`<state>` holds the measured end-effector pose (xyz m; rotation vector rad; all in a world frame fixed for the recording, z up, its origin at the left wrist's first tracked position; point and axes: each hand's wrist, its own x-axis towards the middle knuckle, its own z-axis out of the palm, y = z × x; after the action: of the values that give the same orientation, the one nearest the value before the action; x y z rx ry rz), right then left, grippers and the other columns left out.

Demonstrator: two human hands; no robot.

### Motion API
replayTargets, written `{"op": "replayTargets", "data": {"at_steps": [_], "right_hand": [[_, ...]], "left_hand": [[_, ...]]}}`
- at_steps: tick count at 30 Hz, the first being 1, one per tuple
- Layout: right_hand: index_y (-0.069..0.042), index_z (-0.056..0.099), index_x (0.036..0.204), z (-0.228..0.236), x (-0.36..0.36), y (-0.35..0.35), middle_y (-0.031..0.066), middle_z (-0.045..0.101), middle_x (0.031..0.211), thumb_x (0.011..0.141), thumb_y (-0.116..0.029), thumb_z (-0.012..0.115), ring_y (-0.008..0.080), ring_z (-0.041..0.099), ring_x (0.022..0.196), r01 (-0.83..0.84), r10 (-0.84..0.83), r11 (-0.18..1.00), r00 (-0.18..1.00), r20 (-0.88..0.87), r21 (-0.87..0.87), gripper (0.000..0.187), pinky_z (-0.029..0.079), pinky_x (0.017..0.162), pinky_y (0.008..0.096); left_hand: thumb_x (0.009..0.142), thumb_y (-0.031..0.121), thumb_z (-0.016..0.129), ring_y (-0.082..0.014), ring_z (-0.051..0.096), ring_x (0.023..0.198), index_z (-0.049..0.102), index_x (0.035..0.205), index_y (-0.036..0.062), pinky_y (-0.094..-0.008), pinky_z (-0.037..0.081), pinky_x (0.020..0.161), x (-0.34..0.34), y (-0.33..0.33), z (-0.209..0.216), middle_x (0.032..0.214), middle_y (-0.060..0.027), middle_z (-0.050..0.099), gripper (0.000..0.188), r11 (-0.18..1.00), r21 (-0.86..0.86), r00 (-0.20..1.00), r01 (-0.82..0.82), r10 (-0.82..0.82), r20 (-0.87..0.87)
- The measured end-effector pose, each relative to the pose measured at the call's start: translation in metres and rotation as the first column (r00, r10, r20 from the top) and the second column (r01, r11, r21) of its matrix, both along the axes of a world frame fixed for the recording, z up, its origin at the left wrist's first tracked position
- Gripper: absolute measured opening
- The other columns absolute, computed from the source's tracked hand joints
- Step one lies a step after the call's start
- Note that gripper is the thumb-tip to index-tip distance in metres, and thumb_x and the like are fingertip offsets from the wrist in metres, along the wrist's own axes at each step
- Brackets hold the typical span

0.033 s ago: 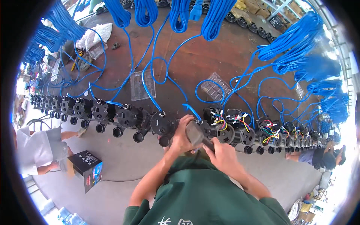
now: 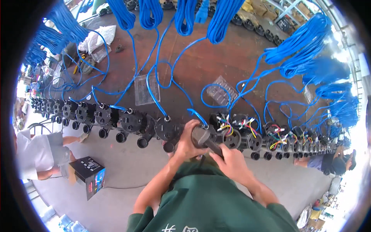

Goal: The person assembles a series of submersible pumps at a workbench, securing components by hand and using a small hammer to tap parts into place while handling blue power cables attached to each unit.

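Observation:
My right hand [image 2: 234,161] is closed round the handle of a dark mallet [image 2: 213,146]. The mallet's head lies over the round end cap of a black pump motor [image 2: 195,134] directly in front of me. My left hand [image 2: 187,142] wraps the left side of this motor, its fingers partly hidden behind it. A blue cable [image 2: 198,115] enters the cap near its far edge. Just left stands a capped black motor [image 2: 167,129] with its own cable. To the right, an uncapped motor [image 2: 232,138] shows coloured wires.
A long row of black motors lines the bench edge both ways. Blue cable coils [image 2: 184,19] lie across the bench [image 2: 185,54]. Two clear plastic trays [image 2: 147,89] rest behind the row. A person [image 2: 38,154] is at left, another [image 2: 334,164] at right. An open box [image 2: 88,172] is at lower left.
The mallet's head has dropped from above the motor to its end cap, and my right hand has shifted slightly with it. My left hand keeps its place.

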<state>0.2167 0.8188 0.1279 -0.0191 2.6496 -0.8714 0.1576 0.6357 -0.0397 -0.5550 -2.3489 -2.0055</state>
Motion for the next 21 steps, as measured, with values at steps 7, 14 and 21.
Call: {"op": "replayTargets", "data": {"at_steps": [7, 14, 21], "right_hand": [[0.001, 0.067, 0.108, 0.080, 0.018, 0.013, 0.0175, 0.066, 0.068, 0.101, -0.020, 0.067, 0.0400, 0.066, 0.063, 0.163, -0.271, 0.908, 0.932, -0.242, -0.386, 0.023, 0.053, 0.062, 0.0418], [-0.001, 0.061, 0.100, 0.015, 0.017, 0.032, 0.0223, 0.068, 0.070, 0.103, -0.036, 0.066, 0.0444, 0.068, 0.065, 0.062, -0.062, 0.998, 0.998, -0.016, 0.018, 0.035, 0.051, 0.058, 0.0506], [-0.005, 0.063, 0.104, 0.032, 0.014, -0.010, 0.0209, 0.068, 0.071, 0.103, -0.038, 0.066, 0.0426, 0.069, 0.066, 0.007, -0.042, 0.982, 0.982, -0.186, -0.187, 0.034, 0.051, 0.059, 0.0505]], "left_hand": [[0.054, 0.023, 0.099, -0.0356, 0.056, 0.131, 0.050, 0.140, -0.0001, -0.0446, 0.046, 0.113, -0.001, 0.004, 0.008, 0.143, -0.0195, 0.052, 0.101, 0.999, -0.009, 0.999, -0.040, 0.040, -0.010], [0.052, 0.024, 0.100, -0.0356, 0.055, 0.132, 0.048, 0.141, 0.0008, -0.0446, 0.046, 0.113, -0.009, 0.005, 0.011, 0.143, -0.0184, 0.052, 0.106, 0.998, -0.054, 0.999, -0.016, 0.013, -0.053], [0.051, 0.025, 0.101, -0.0358, 0.056, 0.130, 0.049, 0.141, 0.0023, -0.0444, 0.047, 0.110, -0.003, 0.003, -0.011, 0.141, -0.0169, 0.053, 0.106, 0.993, -0.120, 0.988, -0.010, -0.008, -0.152]]}}
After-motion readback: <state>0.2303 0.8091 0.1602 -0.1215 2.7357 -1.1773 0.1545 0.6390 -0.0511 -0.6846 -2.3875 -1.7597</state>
